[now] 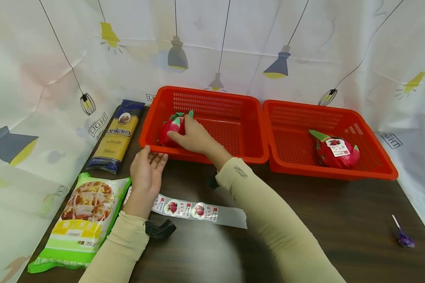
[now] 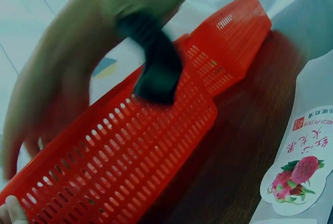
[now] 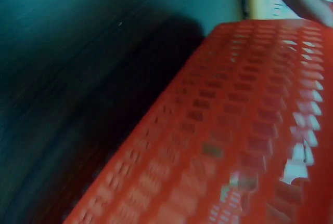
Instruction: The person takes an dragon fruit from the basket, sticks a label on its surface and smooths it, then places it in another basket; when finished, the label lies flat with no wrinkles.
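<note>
Dragon fruit (image 1: 170, 133) is seated at the left end of the left red basket (image 1: 212, 103), room being left rightward. It is touched by the right hand (image 1: 195, 136); finger closure cannot be told. Front rim (image 1: 185, 153) is met by the left hand (image 1: 148, 171), fingers loosely extended.

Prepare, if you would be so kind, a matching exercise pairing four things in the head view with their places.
1. Right hand
2. Stickered dragon fruit
3. Ankara pasta packet
4. Sticker strip

A. On the table, in front of the left basket
B. Left of the left basket
C. Inside the left basket
D. Inside the right basket

Pairs: 1-C, 2-D, 3-B, 4-A
</note>
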Demonstrator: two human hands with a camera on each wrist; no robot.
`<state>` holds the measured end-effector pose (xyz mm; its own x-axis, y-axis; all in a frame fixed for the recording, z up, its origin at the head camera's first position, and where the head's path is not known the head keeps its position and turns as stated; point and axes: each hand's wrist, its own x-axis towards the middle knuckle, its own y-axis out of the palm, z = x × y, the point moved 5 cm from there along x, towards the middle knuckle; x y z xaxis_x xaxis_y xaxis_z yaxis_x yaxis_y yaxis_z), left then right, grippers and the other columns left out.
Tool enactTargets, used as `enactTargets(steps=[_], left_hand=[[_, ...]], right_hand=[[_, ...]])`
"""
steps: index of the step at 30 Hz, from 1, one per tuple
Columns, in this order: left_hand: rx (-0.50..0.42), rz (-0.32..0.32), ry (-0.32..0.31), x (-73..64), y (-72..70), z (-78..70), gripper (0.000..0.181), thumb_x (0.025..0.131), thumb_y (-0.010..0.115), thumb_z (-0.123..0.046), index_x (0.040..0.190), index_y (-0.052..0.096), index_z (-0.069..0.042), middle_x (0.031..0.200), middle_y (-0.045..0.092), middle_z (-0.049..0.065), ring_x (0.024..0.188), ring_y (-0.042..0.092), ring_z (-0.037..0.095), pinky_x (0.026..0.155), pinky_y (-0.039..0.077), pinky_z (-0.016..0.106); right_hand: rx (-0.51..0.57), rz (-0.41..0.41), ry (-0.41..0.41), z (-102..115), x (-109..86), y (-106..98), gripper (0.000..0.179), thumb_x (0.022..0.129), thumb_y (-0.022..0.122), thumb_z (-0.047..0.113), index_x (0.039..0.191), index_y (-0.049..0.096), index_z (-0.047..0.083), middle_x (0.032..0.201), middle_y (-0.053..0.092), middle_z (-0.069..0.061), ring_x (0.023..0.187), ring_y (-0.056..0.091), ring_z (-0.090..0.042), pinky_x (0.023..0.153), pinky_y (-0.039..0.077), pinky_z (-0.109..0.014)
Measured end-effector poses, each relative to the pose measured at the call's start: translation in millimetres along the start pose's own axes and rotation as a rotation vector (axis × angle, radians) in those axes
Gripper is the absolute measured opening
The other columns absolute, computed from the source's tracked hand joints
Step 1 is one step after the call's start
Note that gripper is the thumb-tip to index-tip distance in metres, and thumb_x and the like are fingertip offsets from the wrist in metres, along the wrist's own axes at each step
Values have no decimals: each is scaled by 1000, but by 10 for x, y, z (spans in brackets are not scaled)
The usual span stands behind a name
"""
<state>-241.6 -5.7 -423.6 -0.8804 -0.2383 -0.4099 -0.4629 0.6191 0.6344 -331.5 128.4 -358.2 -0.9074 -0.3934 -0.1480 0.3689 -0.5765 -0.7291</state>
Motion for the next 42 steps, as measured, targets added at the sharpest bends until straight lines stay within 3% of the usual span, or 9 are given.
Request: enactTargets(steps=[8, 17, 21, 28, 33, 42], left_hand=[[-4, 27, 0, -56, 105, 72, 32, 109, 43, -27, 137, 42, -11, 105, 50, 3, 94, 54, 13, 89, 57, 20], [-6, 38, 11, -72, 148, 51, 34, 109, 43, -26, 138, 43, -8, 104, 50, 3, 92, 54, 14, 89, 57, 20], [-13, 37, 2, -66, 141, 46, 37, 109, 44, -27, 141, 41, -8, 106, 50, 4, 95, 54, 14, 90, 57, 20], [-13, 38, -2, -61, 118, 34, 41, 109, 44, -27, 145, 40, -8, 108, 51, 3, 96, 55, 14, 91, 57, 20], [-16, 31, 12, -45, 98, 30, 38, 109, 45, -27, 141, 41, -7, 105, 51, 3, 93, 56, 13, 89, 57, 20], [-13, 5, 33, -12, 26, -11, 22, 109, 45, -24, 124, 47, -9, 100, 52, 3, 88, 56, 13, 84, 58, 21]], right_hand=[[-156, -61, 156, 45, 194, 141, 91, 92, 66, 57, 151, 27, 1, 136, 55, -14, 129, 50, -30, 108, 51, -47], [-199, -99, 337, 27, 278, 172, 116, 82, 70, 69, 156, 13, 1, 158, 39, -19, 151, 32, -40, 118, 39, -56], [-193, -102, 360, 43, 299, 180, 111, 83, 71, 65, 154, 17, -1, 151, 45, -20, 145, 40, -39, 116, 42, -54], [-141, -121, 365, 34, 305, 175, 88, 87, 72, 55, 142, 31, 0, 125, 62, -15, 114, 64, -33, 102, 55, -45], [-23, -147, 336, 4, 281, 122, 82, 86, 72, 49, 141, 34, 2, 125, 60, -13, 112, 62, -27, 101, 55, -41], [382, -237, 295, -137, 105, -141, 78, 86, 76, 45, 143, 36, 12, 135, 54, -8, 119, 55, -24, 100, 56, -40]])
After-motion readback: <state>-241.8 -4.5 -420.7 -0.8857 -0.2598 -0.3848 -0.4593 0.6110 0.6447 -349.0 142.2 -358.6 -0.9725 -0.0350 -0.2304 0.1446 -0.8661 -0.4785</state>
